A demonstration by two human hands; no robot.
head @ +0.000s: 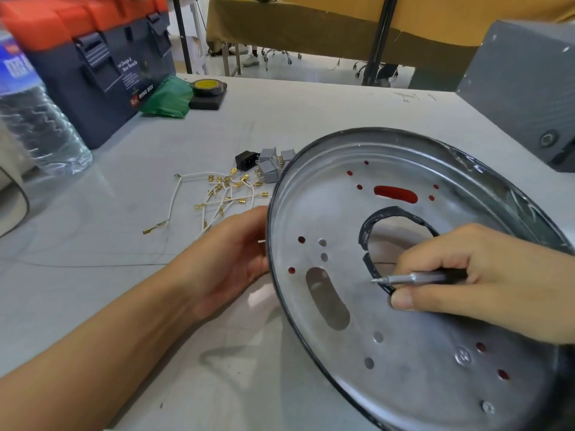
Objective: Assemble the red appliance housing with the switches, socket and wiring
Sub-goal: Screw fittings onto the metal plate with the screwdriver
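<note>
Tilting the housing (413,306) up on its edge, I have its silvery metal inside turned toward me, red showing through the small holes and the upper slot. It stands on the right part of the table (311,104), leaning away. My left hand (236,253) steadies the left rim, palm against the edge; I cannot tell how its fingers lie behind the metal. My right hand (485,281) pinches a small screwdriver (413,279) like a pen, tip hovering close to the plate beside the black-edged central opening.

I judge the step to be working a fastener or hole near that opening. To do it well I want the rim held firm so the plate does not rock, the tip set square before any twist, and light pressure, since a slip could scratch the metal or jab my left palm.

Just beyond the rim lie the grey switches (273,166) and the black socket (245,160), touching one another, not yet fitted. Nearer the left, the white wires (217,197) with brass terminals lie in a loose tangle. Farther back stand a toolbox (93,66), a green bag (168,98), a tape roll (207,87) on a dark block, and a water bottle (34,110) at the left edge.
</note>
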